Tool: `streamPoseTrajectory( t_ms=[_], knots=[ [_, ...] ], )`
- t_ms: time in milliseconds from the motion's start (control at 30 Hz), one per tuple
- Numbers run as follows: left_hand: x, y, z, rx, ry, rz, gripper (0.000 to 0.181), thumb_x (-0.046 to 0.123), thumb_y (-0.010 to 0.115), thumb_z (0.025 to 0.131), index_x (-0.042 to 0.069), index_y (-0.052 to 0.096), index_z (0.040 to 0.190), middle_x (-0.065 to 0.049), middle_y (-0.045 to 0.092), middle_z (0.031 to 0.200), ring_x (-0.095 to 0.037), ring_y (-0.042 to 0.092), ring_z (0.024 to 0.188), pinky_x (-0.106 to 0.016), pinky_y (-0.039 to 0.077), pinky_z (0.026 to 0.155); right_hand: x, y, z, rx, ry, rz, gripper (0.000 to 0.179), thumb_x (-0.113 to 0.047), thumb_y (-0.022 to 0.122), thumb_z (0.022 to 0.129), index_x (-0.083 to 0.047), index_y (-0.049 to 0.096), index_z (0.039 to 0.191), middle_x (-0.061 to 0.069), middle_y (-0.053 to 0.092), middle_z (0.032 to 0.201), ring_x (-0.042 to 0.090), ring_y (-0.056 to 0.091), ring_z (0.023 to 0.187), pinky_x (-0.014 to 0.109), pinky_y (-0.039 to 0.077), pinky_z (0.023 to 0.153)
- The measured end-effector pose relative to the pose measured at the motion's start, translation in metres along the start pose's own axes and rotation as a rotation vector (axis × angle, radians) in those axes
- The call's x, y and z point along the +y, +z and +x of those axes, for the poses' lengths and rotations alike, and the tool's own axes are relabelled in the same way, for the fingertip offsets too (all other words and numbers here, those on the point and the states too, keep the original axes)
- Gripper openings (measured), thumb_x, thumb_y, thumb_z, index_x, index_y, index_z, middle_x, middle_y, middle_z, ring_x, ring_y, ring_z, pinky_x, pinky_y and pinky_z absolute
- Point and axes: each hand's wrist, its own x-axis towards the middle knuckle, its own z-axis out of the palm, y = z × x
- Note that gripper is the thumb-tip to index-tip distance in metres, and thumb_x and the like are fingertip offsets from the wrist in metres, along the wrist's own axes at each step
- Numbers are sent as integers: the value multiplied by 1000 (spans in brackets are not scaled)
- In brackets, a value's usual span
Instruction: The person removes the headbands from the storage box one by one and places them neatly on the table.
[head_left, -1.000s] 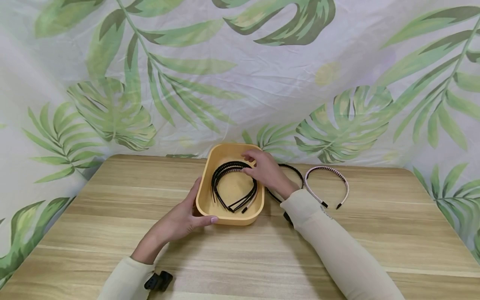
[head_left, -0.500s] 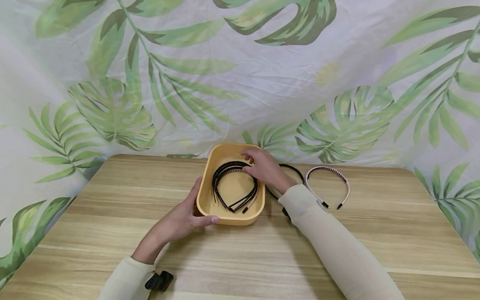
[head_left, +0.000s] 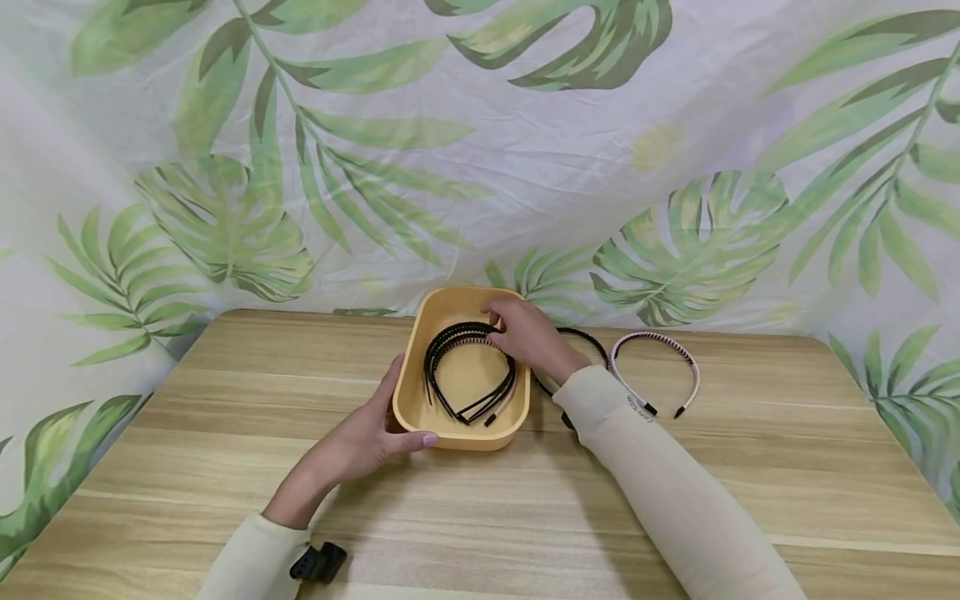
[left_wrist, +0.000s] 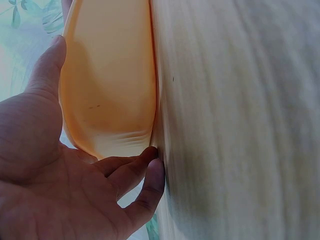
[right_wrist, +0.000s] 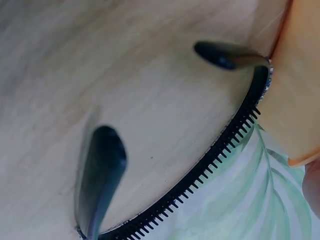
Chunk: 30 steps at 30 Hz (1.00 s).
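My left hand [head_left: 360, 437] holds the yellow bin [head_left: 461, 444], its thumb on the near rim and its fingers at the left side. In the left wrist view, the fingers curl by the bin's outer wall [left_wrist: 110, 75] near the table. Several black headbands [head_left: 438, 387] lie in the bin, with a pale one [head_left: 510, 393] among them. My right hand [head_left: 528, 337] reaches over the right rim, fingers bent by the top of the headbands. Whether it pinches one is hidden. Its wrist passes over a black toothed headband [right_wrist: 200, 170] on the table.
A pale pink headband [head_left: 693, 375] with dark tips lies on the wooden table [head_left: 750, 475], right of the black one. A leaf-print cloth [head_left: 360, 208] hangs behind the table's back edge, close to the bin.
My right forearm and sleeve have shifted slightly left and turned a little, and the right fingers have moved slightly. My left hand, the bin and the headbands stay in place.
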Motion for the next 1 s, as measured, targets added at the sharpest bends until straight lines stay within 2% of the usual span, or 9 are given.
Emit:
streamPoseTrajectory(
  t_ms=[200, 533, 1000],
  knots=[
    [0, 0, -1, 1, 5, -4, 121, 34, 84, 91, 24, -7, 170, -21, 19, 173, -39, 40, 151, -60, 27, 121, 0, 1, 1, 1, 1, -30, 39, -6, 73, 96, 0, 68, 134, 10, 73, 109, 24, 63, 95, 39, 52, 89],
    [0, 1, -1, 7, 21, 1, 120, 34, 83, 91, 25, -7, 170, -20, 18, 174, -39, 41, 150, -60, 29, 121, -2, 1, 2, -37, 24, -83, 37, -5, 70, 98, -2, 68, 135, 10, 73, 112, 25, 64, 101, 41, 52, 94],
    [1, -1, -1, 5, -7, 9, 121, 35, 83, 91, 27, -8, 170, -22, 20, 173, -39, 46, 146, -59, 31, 120, -1, 1, 2, -31, 32, -8, 37, -2, 65, 99, -2, 67, 136, 11, 72, 111, 25, 63, 97, 40, 52, 91]
  ],
)
